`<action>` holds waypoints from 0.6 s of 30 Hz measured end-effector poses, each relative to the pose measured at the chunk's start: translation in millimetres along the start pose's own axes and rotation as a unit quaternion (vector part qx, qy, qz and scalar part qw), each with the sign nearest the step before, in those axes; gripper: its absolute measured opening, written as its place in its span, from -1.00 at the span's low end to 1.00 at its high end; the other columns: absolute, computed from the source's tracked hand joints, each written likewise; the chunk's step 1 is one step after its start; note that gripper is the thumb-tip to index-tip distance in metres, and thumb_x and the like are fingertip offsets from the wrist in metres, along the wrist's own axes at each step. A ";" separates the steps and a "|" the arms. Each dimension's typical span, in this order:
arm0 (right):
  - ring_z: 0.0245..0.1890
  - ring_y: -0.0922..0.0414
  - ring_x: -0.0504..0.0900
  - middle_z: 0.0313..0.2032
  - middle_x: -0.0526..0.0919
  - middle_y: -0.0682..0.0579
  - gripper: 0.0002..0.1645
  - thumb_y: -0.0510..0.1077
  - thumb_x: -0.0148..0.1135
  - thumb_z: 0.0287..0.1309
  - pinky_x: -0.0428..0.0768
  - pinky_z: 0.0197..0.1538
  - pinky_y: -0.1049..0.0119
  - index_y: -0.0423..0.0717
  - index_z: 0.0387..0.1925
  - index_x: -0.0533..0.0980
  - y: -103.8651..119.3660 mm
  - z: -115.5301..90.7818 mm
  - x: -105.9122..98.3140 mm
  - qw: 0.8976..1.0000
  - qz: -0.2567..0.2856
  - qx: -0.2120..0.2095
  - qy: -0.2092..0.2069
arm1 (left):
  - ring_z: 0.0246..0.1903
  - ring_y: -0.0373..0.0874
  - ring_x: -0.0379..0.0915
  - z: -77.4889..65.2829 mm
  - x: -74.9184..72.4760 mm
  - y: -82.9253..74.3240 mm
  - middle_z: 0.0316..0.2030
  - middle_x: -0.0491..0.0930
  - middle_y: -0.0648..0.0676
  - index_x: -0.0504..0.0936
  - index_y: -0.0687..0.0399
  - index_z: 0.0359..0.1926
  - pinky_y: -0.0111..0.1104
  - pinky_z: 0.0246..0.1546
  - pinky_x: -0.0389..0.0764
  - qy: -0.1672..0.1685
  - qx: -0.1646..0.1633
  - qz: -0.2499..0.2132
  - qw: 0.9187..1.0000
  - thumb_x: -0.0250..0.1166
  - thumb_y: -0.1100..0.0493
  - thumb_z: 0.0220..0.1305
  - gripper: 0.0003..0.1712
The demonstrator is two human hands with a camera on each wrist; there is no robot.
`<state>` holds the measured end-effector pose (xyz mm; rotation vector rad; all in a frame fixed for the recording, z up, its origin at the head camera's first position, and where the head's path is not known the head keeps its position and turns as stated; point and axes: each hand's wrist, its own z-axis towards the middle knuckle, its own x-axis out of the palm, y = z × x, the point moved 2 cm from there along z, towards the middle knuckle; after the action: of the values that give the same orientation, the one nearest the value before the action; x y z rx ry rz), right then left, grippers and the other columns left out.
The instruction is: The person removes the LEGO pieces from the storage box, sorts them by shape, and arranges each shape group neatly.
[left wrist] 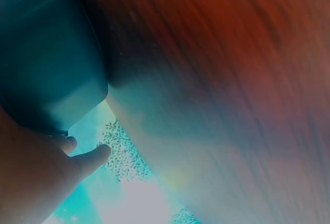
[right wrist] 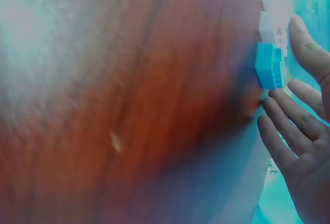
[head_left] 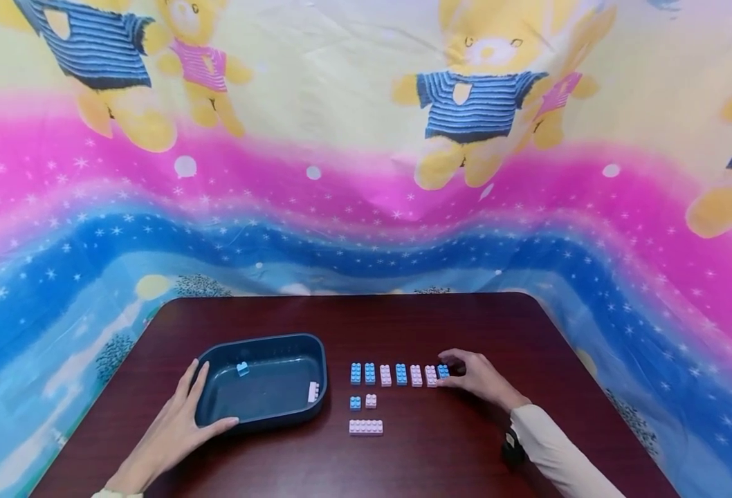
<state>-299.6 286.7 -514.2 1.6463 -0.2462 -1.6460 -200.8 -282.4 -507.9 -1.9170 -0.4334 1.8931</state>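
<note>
My left hand (head_left: 176,418) rests against the near left corner of a dark plastic tray (head_left: 266,418), fingers spread along its left side and the thumb by the front rim. In the tray lie a small blue building brick (head_left: 243,369) and a pale pink brick (head_left: 313,391). At the right end of a row of bricks, my right hand (head_left: 481,377) has thumb and forefinger at opposite ends of a blue brick (head_left: 443,372). The right wrist view shows that hand's fingers (right wrist: 291,126) fairly straight and spread beside the same blue brick (right wrist: 268,66).
The row also holds blue bricks (head_left: 401,374) and pink bricks (head_left: 416,375). Below its left end sit a small blue brick (head_left: 355,402), a small pink brick (head_left: 371,401) and a long pink brick (head_left: 366,427). A printed cloth (head_left: 341,207) hangs behind the brown table (head_left: 465,449).
</note>
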 end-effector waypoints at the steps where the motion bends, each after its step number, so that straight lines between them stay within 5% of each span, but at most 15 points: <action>1: 0.10 -0.11 0.69 0.12 0.71 -0.16 -0.36 -0.02 0.55 0.25 0.68 0.11 -0.05 -0.25 0.25 0.60 1.4 1.0 -1.5 1.000 0.001 0.002 -0.002 | 0.42 0.68 -0.02 -0.3 0.0 0.0 0.64 -0.33 0.43 -0.36 0.10 0.71 0.53 0.19 0.28 0.000 0.000 -0.002 1.000 0.35 -0.48 0.27 0.45; 18: 0.21 -0.13 0.63 0.19 0.68 -0.16 -0.38 0.01 0.45 0.37 0.60 0.24 -0.11 -0.25 0.31 0.57 79.6 45.4 14.6 0.999 -0.003 -0.032 0.023 | 0.43 0.65 0.02 -1.3 0.4 -0.4 0.64 -0.30 0.43 -0.31 0.12 0.72 0.48 0.19 0.33 -0.011 0.005 -0.001 1.000 0.38 -0.46 0.26 0.44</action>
<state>-308.8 206.4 -468.7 1.6358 -0.1647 -1.6019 -199.4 -281.9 -508.1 -1.8910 -0.4315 1.9138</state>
